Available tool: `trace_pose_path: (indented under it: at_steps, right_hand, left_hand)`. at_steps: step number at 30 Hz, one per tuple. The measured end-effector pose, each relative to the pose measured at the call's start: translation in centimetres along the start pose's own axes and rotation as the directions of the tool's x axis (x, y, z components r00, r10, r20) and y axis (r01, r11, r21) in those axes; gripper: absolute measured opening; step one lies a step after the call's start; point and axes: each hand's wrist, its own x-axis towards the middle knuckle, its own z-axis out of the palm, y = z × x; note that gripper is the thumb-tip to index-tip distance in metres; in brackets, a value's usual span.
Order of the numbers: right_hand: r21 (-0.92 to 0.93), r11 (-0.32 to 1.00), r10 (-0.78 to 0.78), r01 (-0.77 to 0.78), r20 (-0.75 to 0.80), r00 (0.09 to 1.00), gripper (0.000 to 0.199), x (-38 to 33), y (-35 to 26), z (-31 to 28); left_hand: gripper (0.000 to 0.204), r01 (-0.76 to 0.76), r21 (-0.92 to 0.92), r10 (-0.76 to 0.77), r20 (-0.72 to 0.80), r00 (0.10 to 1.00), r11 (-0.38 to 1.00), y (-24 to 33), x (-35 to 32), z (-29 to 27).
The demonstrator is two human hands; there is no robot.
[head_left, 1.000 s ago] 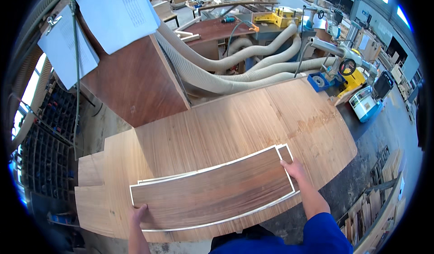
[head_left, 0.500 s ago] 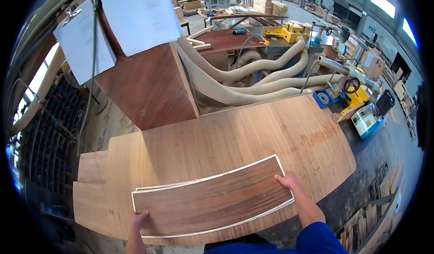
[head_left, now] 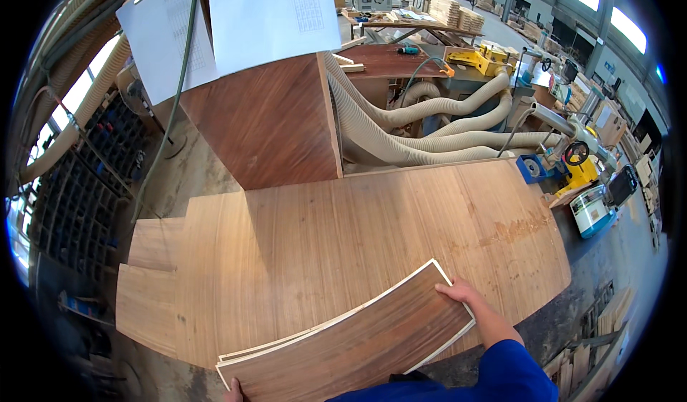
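A dark brown wooden panel (head_left: 351,337) with pale edges lies across the near side of the bench, tilted so that its right end is farther from me. Along its far edge a second pale edge shows, so at least one more panel seems to lie under it. My right hand (head_left: 458,289) grips the right end, thumb on the top face and fingers at the edge. At the near left corner my left hand (head_left: 233,390) holds the panel, its thumb on top; the picture's lower edge cuts off most of that hand.
A broad light-brown wooden bench top (head_left: 343,237) extends beneath. Behind it stand a reddish-brown wooden box (head_left: 279,123) with paper sheets (head_left: 272,19) and ribbed beige hoses (head_left: 422,144). A machine with a yellow part (head_left: 578,174) is at right; dark racks (head_left: 79,166) are at left.
The panel has come nearer to me and turned, its left end dropping toward the lower edge. Both hands moved with it and kept hold. The view has shifted somewhat.
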Motion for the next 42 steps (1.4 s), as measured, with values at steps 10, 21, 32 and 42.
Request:
trace_pose_path:
  at_steps: [10, 21, 32, 42]
  right_hand:
    - [0.205, 0.979, 0.062, -0.005, -0.271, 0.961, 0.08, 0.5, 0.8, -0.6]
    - [0.768, -0.079, 0.09, 0.635, -0.629, 0.772, 0.081, -0.3, 3.4, -4.0]
    - [0.806, -0.033, 0.136, 0.591, -0.583, 0.801, 0.068, -2.6, 6.1, -2.9]
    - [0.715, 0.072, 0.219, 0.696, -0.692, 0.688, 0.044, -0.8, 7.5, -1.7]
  left_hand:
    - [0.052, -0.131, -0.622, 0.096, -0.091, 0.991, 0.772, -2.1, 4.0, 3.3]
    - [0.073, -0.54, -0.734, 0.603, -0.224, 0.766, 0.413, 10.9, 8.2, -0.6]
    - [0.107, -0.442, -0.801, 0.639, -0.099, 0.763, 0.403, 11.7, 8.4, -0.1]
    - [0.086, -0.427, -0.795, 0.614, -0.09, 0.784, 0.43, 12.4, 7.4, -0.2]
